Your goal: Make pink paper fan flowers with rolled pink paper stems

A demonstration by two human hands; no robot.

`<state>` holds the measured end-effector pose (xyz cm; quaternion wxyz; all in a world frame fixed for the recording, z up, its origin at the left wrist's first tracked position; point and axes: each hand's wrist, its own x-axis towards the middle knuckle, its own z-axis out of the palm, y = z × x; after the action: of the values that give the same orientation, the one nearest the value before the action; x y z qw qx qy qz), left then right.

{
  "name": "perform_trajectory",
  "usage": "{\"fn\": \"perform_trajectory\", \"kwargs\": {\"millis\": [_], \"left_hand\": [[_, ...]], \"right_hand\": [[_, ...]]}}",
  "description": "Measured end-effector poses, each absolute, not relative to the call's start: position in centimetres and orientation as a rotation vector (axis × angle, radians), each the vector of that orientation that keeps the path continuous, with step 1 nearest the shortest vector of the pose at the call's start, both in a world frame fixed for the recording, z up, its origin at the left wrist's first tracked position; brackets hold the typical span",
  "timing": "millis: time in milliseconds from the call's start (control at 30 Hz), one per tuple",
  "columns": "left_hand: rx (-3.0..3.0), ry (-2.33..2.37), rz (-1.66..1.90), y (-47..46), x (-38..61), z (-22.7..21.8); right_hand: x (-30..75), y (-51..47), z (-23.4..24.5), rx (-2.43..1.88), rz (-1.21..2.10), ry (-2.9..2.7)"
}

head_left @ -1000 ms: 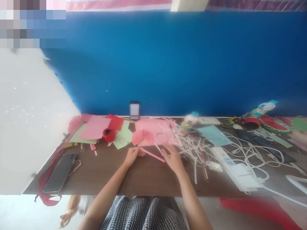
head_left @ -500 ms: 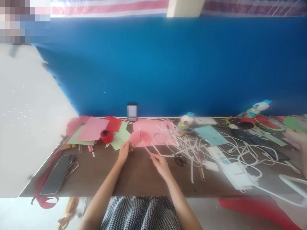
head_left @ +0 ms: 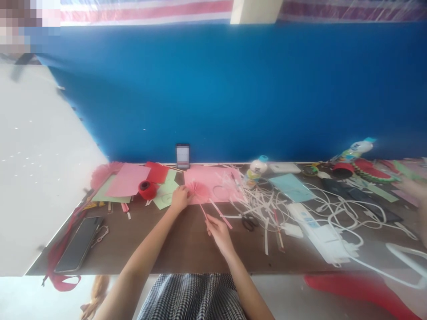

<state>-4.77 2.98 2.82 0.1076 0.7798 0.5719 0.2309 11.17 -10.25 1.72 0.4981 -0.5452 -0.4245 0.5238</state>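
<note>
A pleated pink paper fan (head_left: 197,190) is spread over a pink sheet (head_left: 218,171) near the middle of the table. My left hand (head_left: 181,198) is closed on the fan's left edge, its fingertips partly hidden. A thin pink strip (head_left: 203,211) runs down from the fan's lower side, and my right hand (head_left: 219,231) pinches its near end. Whether this strip is fixed to the fan I cannot tell. Another pink strip (head_left: 222,215) lies just beyond my right hand, slanting down to the right. Black-handled scissors (head_left: 250,222) rest to the right of it.
Left of my hands are a red roll (head_left: 147,190), coloured paper sheets (head_left: 128,180) and a large phone (head_left: 79,243). Rightward lie tangled paper strips (head_left: 263,202), a glue bottle (head_left: 256,170), a power strip (head_left: 325,235) with cables, and another person's hand (head_left: 412,189).
My left hand has moved up and right along the fan, which has shifted right. My right hand has dropped slightly, and the pinched strip now hangs steeper, apart from the other strip.
</note>
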Motion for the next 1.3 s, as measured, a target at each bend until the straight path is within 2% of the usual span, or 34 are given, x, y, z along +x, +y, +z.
{"fn": "perform_trajectory", "kwargs": {"millis": [333, 567, 900, 1300], "left_hand": [[1.682, 1.529, 1.094, 0.2, -3.5, 3.6], [1.395, 1.319, 1.138, -1.9, -1.8, 3.4], [1.421, 1.254, 1.213, -3.3, -0.7, 2.9], [1.374, 1.237, 1.241, -3.5, -0.5, 3.2]], "right_hand": [[9.8, -10.5, 2.1, -1.246, 1.111, -0.978], [9.3, -11.1, 1.4, -1.272, 0.845, -1.029], [9.1, -11.1, 1.4, -1.267, 0.589, -1.205], [9.4, -11.1, 1.2, -1.288, 0.467, -1.272]]}}
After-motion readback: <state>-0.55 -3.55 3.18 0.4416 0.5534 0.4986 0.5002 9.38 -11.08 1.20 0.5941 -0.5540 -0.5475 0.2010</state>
